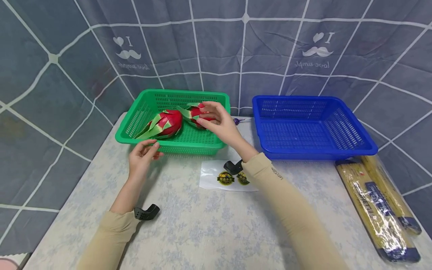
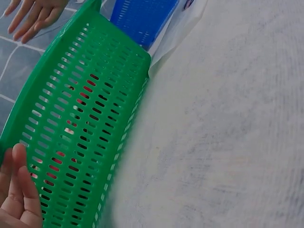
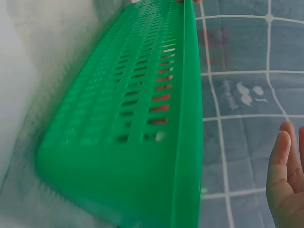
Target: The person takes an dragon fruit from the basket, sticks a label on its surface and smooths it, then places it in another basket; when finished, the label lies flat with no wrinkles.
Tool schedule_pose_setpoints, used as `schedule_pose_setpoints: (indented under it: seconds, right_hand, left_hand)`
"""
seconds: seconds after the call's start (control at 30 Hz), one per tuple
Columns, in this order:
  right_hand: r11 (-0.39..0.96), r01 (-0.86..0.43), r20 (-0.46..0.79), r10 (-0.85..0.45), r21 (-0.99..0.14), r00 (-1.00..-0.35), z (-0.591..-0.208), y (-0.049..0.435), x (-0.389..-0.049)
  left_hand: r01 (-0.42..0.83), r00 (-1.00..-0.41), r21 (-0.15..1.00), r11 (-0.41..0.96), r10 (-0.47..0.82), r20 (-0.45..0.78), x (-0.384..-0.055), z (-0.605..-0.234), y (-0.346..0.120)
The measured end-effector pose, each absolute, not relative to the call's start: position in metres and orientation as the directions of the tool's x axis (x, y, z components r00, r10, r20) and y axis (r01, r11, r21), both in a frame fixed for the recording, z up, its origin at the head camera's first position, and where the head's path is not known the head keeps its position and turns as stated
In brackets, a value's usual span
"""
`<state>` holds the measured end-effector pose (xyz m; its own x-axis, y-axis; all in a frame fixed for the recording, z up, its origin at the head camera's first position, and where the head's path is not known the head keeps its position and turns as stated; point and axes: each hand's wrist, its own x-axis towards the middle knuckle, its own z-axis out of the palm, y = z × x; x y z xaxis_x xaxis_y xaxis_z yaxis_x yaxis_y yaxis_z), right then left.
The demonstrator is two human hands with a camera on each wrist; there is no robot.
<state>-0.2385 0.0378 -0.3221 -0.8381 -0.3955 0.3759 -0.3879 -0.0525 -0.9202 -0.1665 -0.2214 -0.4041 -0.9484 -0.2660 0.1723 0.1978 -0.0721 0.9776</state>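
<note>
Two red dragon fruits with green scales lie in a green basket [image 1: 175, 147]. The left dragon fruit [image 1: 170, 122] has its leafy tips toward the basket's left side. My right hand [image 1: 217, 120] is over the right dragon fruit [image 1: 195, 112] and partly covers it. Its fingers are loosely bent and spread from the thumb; in the right wrist view this hand [image 3: 287, 180] shows above the rim with nothing in it. My left hand [image 1: 143, 154] is at the basket's front left rim, fingers relaxed. In the left wrist view those fingertips [image 2: 20, 156] overlap the slotted wall.
A blue basket [image 1: 315, 153] stands to the right, with a small wrapped lollipop [image 1: 237, 121] between the baskets. A white sheet with round black-and-gold stickers [image 1: 225, 179] lies in front. Two packs of dry noodles, the nearer pack [image 1: 378, 213] shiny, lie at the right edge.
</note>
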Motion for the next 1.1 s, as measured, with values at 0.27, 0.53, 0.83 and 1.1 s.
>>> schedule_pose_setpoints:
  seconds: [0.27,0.53,0.83,1.1]
  right_hand:
    - [-0.065,-0.304,0.304,-0.398,-0.951,-0.866,-0.321,0.001,-0.259]
    - [-0.004,-0.256,0.241,-0.347,-0.967,-0.906,-0.332,-0.017,-0.279]
    - [0.109,-0.202,0.161,-0.302,-0.973,-0.94,-0.354,-0.018,-0.3]
    - [0.137,-0.146,0.102,-0.284,-0.98,-0.953,-0.355,-0.015,-0.299]
  left_hand:
    - [0.175,-0.946,0.979,-0.106,-0.292,0.138,-0.169,-0.402,-0.22]
    - [0.168,-0.947,0.979,-0.112,-0.294,0.128,-0.169,-0.404,-0.222]
    - [0.167,-0.946,0.981,-0.103,-0.296,0.13,-0.17,-0.406,-0.222]
    - [0.176,-0.946,0.978,-0.111,-0.294,0.137,-0.17,-0.405,-0.221]
